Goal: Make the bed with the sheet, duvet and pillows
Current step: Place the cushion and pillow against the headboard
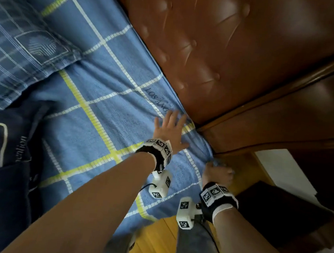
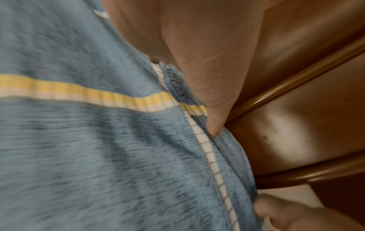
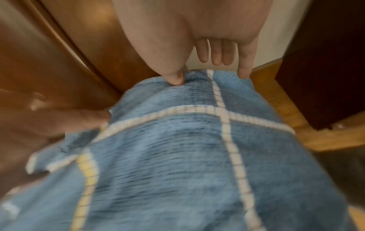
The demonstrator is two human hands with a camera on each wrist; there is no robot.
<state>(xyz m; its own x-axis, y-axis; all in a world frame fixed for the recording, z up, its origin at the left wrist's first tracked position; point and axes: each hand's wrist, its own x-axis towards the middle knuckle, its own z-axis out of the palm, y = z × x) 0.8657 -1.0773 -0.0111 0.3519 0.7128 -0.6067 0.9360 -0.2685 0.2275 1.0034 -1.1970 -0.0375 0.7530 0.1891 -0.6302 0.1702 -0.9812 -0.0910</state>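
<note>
Sheet [image 1: 108, 93]: blue, with a white and yellow grid; spread over the mattress up to the headboard, its corner bunched where headboard and wooden side frame meet.
Headboard [image 1: 219, 50]: brown, buttoned leather; the landmark for all places here.
Left hand [image 1: 171, 129]: lies flat on the sheet just beside the headboard's lower corner, fingers straight and spread, fingertips touching the printed lettering.
Right hand [image 1: 217, 174]: at the sheet's corner below the headboard, on the bed's edge; thumb and fingers curled down onto the bunched cloth, pinching it.
Hands to each other: near, apart, the sheet's corner fold between them.
Pillow [image 1: 26, 43]: blue check, on the sheet, well away from the headboard's corner and both hands.
Duvet [image 1: 1, 162]: dark navy, heaped farther from the headboard, untouched.
Floor [image 1: 151, 244]: wooden, beside the bed.
</note>
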